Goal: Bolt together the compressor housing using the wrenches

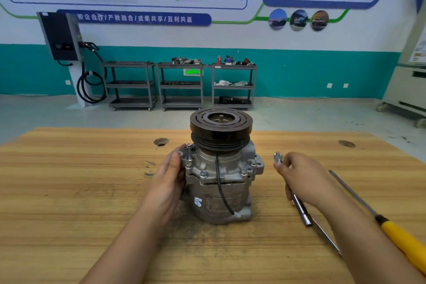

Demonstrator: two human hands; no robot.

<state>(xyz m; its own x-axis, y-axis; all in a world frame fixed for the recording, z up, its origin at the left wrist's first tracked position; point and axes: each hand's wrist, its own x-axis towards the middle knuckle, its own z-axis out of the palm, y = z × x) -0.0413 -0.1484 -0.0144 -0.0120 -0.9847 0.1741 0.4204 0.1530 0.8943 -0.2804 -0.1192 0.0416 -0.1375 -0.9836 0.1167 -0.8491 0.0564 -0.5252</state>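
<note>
A grey metal compressor [216,191] stands upright on the wooden table [69,191], its black grooved pulley [220,129] on top. Several bolts [203,174] sit in the housing flange below the pulley. My left hand [169,182] rests against the compressor's left side, fingers touching the flange. To the right of the compressor, my right hand [302,177] grips a metal wrench [300,208]; its head [278,157] sticks out above my fingers and its handle runs back toward me.
A yellow-handled screwdriver [391,228] lies on the table at the right. A thin metal tool [327,240] lies under my right forearm. Two knot holes [161,142] mark the tabletop. Three grey carts [182,85] stand along the teal wall beyond.
</note>
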